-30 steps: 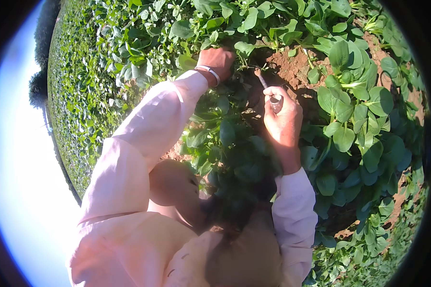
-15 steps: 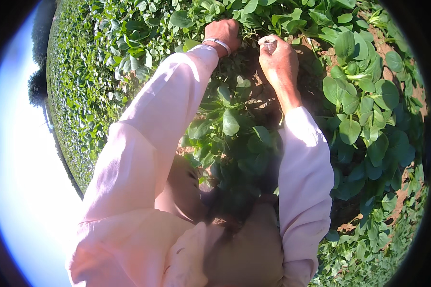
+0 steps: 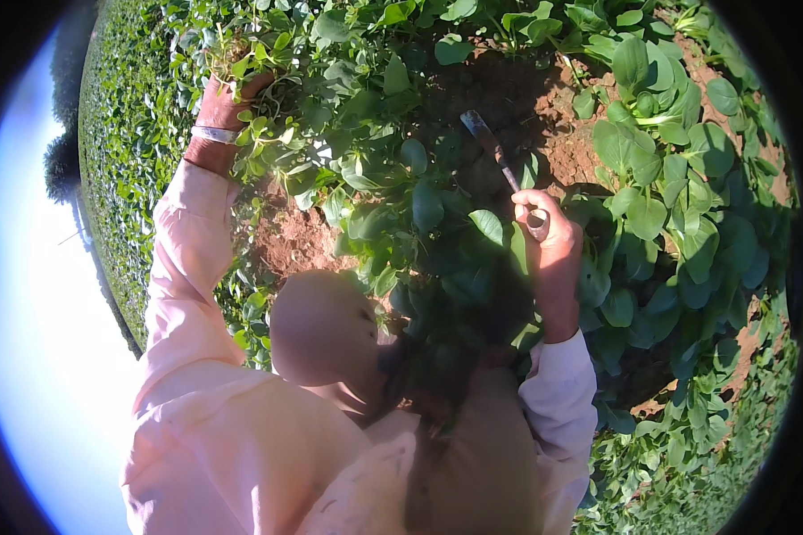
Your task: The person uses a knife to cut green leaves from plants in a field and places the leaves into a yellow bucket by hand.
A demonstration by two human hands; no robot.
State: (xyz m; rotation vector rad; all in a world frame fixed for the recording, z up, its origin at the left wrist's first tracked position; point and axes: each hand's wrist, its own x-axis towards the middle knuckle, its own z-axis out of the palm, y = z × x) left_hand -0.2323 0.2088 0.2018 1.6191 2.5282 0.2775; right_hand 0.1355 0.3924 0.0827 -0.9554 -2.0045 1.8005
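At the upper left, my left hand (image 3: pixel 221 107), with a pale band on its wrist, is closed on a bunch of small-leaved weeds (image 3: pixel 257 64). Leaves hide most of its fingers. On the right, my right hand (image 3: pixel 551 236) grips the handle of a hand weeder (image 3: pixel 484 135). Its thin shank runs up to a narrow flat metal blade, tilted over dark soil (image 3: pixel 455 89) between the plants. Broad-leaved green plants (image 3: pixel 426 203) grow between my arms.
Larger leafy plants (image 3: pixel 660 178) stand to the right of my right hand, in reddish soil (image 3: pixel 571 147). Dense low greenery (image 3: pixel 134 178) covers the left side. My bent knee (image 3: pixel 321 325) is below the plants in the middle.
My left hand has swung left from the middle, now with weeds in it. My right hand has drawn back toward me, and the weeder's blade and a patch of soil now show.
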